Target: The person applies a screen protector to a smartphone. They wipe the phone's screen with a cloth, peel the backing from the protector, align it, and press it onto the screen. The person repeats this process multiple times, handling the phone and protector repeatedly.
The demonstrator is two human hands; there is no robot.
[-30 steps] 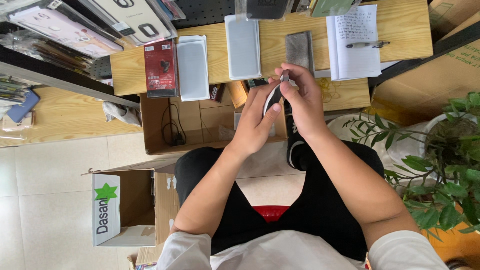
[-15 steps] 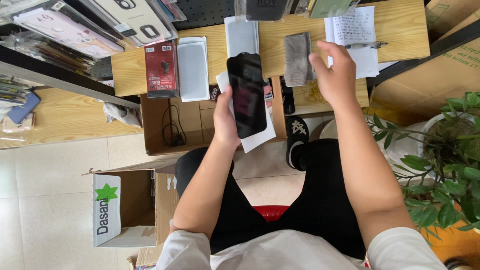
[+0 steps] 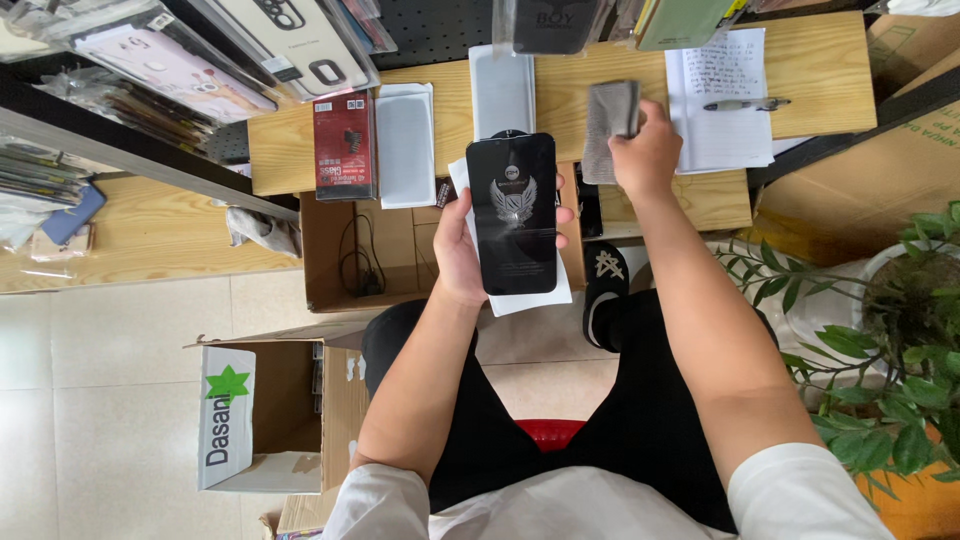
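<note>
My left hand (image 3: pixel 462 245) holds a black phone (image 3: pixel 512 212) flat, screen up, with a white sheet (image 3: pixel 528 298) under it, above my lap. My right hand (image 3: pixel 645 152) reaches out to the wooden desk (image 3: pixel 820 70) and grips a grey cloth (image 3: pixel 608 128) lying there. A white flat pack (image 3: pixel 502 88) lies on the desk just beyond the phone. I am seated on a red stool (image 3: pixel 548 433).
On the desk lie a red box (image 3: pixel 343 146), a white pack (image 3: pixel 405 144), and a notebook (image 3: pixel 718 100) with a pen (image 3: pixel 745 104). Phone cases hang above. An open cardboard box (image 3: pixel 265 415) stands on the floor at left, a potted plant (image 3: pixel 890 340) at right.
Both hands were together at a small object a second ago. Now my left hand holds the phone flat, and my right hand has reached to the desk and taken the grey cloth.
</note>
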